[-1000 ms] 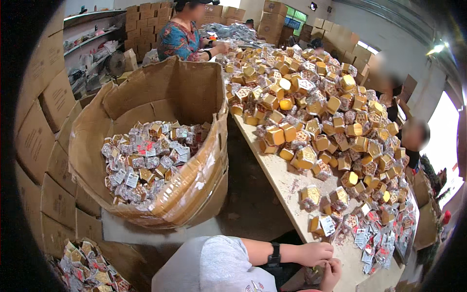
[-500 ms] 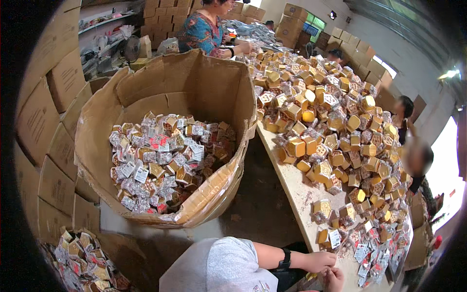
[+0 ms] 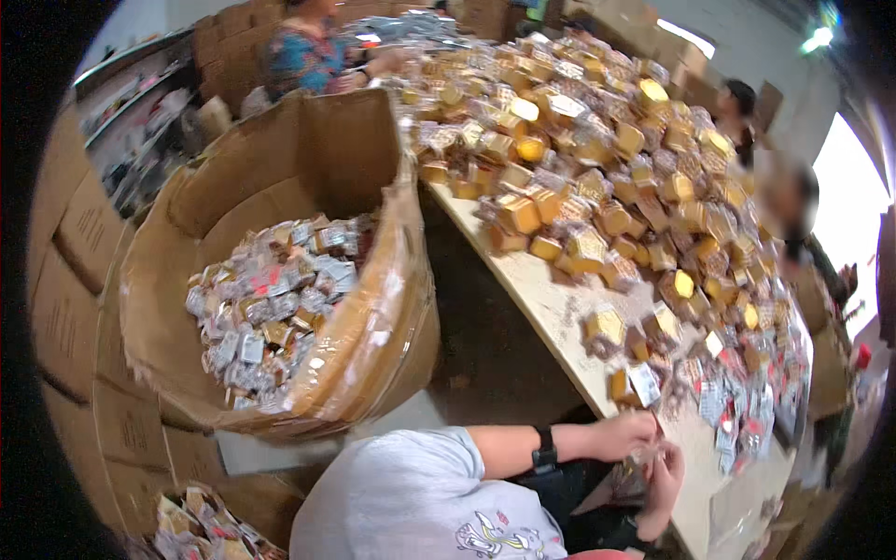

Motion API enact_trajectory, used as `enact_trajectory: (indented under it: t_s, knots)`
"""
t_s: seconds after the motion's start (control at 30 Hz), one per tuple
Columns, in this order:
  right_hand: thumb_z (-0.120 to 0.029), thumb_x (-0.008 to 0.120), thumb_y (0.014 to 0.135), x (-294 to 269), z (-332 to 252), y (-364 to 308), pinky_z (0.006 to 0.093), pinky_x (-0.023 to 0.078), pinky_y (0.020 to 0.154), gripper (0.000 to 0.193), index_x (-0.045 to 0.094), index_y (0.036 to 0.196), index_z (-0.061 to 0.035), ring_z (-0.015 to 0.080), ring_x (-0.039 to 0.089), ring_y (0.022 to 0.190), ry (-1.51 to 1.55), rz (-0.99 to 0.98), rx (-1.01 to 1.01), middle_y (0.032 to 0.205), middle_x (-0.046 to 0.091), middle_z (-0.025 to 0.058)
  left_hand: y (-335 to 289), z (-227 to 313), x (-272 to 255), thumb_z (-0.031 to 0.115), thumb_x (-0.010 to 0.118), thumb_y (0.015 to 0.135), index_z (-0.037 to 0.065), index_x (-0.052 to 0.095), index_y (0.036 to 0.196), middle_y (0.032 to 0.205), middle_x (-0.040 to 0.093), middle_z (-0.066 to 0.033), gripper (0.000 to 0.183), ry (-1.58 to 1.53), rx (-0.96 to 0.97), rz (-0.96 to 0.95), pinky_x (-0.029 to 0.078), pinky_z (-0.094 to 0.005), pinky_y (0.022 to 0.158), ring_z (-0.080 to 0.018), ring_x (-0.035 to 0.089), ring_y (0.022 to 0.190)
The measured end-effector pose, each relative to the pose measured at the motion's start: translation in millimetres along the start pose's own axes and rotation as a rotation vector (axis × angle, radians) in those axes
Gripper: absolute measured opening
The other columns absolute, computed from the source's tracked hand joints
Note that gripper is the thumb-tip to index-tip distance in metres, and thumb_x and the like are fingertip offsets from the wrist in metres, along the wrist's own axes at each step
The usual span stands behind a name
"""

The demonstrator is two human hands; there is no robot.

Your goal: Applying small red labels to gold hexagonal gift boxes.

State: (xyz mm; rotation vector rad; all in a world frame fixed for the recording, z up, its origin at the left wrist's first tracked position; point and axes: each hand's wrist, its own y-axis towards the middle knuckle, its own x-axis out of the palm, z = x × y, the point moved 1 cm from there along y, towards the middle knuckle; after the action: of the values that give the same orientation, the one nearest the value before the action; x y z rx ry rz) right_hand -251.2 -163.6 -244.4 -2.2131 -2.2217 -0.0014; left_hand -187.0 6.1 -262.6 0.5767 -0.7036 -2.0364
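We see the left hand (image 3: 623,435), a black watch (image 3: 544,450) on its wrist, and the right hand (image 3: 665,478) meeting at the near edge of the worktop (image 3: 551,308), their fingers pinched together on a small clear-wrapped packet (image 3: 647,455); its details are too small to tell. Just beyond the hands lie flat red-and-white sachets (image 3: 723,411), and farther along the worktop golden wrapped blocks (image 3: 597,177) lie heaped. To the left, a large cardboard drum (image 3: 373,308) holds a pile of wrapped packets (image 3: 271,303). Other people (image 3: 308,51) work at the far end.
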Motion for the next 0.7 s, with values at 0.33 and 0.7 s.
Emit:
enact_trajectory:
  t_s: [0.33,0.7]
  knots:
    - [-0.003,0.051,0.083,10.3,-17.2,-10.0,0.0195,0.042,0.050,0.017,0.055,0.099,0.0004,0.0084,0.053,0.059,-0.009,-0.020,0.131,0.080,0.060,0.0063,3.8,21.7,1.4,-0.001,0.058,0.074,0.000,0.053,0.081,0.087,0.053,-0.0130,0.008,0.096,-0.077,-0.067,0.044,-0.0341,0.073,-0.0289,0.054,0.083]
    - [-0.009,0.055,0.083,12.6,-24.0,-1.2,0.0202,0.040,0.050,0.012,0.061,0.084,0.0016,0.0078,0.050,0.053,-0.060,-0.128,0.213,0.062,0.056,0.0006,7.7,24.9,-2.3,-0.001,0.057,0.076,0.001,0.054,0.081,0.086,0.052,-0.0110,0.006,0.115,-0.180,-0.138,0.043,-0.0310,0.073,-0.0245,0.053,0.082]
